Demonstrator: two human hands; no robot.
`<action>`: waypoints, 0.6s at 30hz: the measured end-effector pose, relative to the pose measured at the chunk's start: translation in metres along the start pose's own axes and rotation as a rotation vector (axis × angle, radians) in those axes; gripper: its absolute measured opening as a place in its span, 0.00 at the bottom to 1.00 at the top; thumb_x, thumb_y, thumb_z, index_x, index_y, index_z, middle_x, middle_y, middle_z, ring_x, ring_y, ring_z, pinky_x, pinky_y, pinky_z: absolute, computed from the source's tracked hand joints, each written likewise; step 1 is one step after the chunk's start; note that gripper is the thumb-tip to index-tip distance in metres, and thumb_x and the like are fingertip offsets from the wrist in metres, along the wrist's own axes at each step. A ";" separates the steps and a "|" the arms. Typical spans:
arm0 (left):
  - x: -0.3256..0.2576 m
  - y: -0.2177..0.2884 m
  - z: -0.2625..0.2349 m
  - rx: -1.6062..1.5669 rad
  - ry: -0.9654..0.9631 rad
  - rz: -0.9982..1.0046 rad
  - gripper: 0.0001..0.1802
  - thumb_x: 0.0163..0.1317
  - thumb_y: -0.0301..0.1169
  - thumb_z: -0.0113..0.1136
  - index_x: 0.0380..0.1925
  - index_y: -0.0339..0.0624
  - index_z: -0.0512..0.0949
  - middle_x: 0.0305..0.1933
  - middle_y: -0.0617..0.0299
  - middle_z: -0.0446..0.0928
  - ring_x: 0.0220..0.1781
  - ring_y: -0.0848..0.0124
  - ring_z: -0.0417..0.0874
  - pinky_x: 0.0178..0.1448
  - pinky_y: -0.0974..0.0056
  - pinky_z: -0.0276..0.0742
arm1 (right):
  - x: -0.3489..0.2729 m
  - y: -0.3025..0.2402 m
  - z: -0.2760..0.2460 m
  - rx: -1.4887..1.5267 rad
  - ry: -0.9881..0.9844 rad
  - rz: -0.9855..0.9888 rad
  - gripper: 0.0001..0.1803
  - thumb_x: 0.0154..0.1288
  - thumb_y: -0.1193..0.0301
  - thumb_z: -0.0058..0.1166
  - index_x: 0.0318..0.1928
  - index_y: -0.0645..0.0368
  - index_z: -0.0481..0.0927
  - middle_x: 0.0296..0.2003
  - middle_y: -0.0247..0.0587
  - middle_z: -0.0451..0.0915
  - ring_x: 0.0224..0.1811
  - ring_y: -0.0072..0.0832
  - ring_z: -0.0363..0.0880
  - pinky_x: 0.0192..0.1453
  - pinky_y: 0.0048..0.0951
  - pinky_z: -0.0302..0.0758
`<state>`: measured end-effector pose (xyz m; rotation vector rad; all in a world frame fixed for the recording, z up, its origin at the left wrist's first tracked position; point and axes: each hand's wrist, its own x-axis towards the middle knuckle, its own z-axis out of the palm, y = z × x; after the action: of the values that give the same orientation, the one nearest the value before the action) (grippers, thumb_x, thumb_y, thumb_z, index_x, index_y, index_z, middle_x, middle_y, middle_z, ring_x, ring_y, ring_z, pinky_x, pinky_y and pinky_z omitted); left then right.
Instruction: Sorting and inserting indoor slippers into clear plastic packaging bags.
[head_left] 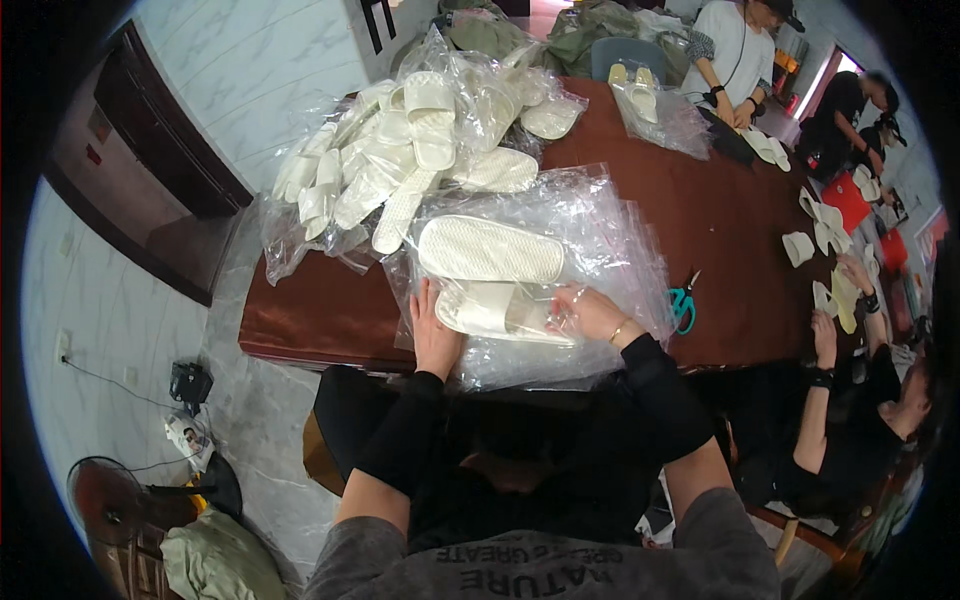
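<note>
- A pair of off-white slippers is laid side by side on a brown-covered table (740, 260), among clear plastic bags (625, 275); the nearer slipper (482, 308) is shown strap up, the farther slipper (490, 249) with a patterned, strapless face uppermost
- Light weight and a soft, bendable sole are to be expected of each slipper – little risk of breakage is seen, though the strap could be creased if squeezed
- The film is judged thin, slippery and easily wrinkled; a hold is best taken on the slipper's firm sole edge, at toe or heel, with the bag's rim pinched separately
- The left hand (437, 335) is set against the strap end of the nearer slipper, its fingers extended and slightly spread, nothing seen gripped
- The right hand (592, 313) is placed over the opposite end, its fingers bent and bunched – whether film or sole is pinched cannot be told through the glare
- Beyond the pair, a heap of bagged slippers (430, 115) is piled; to the right, teal-handled scissors (683, 308) are left lying on the cover
</note>
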<state>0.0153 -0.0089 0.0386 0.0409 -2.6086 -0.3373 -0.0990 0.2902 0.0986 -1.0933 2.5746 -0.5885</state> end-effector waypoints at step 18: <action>-0.007 -0.005 0.000 0.022 0.009 -0.054 0.28 0.71 0.32 0.54 0.69 0.31 0.69 0.77 0.41 0.65 0.81 0.43 0.61 0.81 0.36 0.53 | -0.020 -0.002 -0.008 0.007 0.261 -0.130 0.17 0.70 0.67 0.59 0.59 0.48 0.85 0.40 0.50 0.87 0.43 0.50 0.85 0.50 0.44 0.82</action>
<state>0.0214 -0.0127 0.0341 0.1206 -2.6064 -0.3269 -0.0876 0.3055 0.1082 -1.2642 2.7291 -0.8205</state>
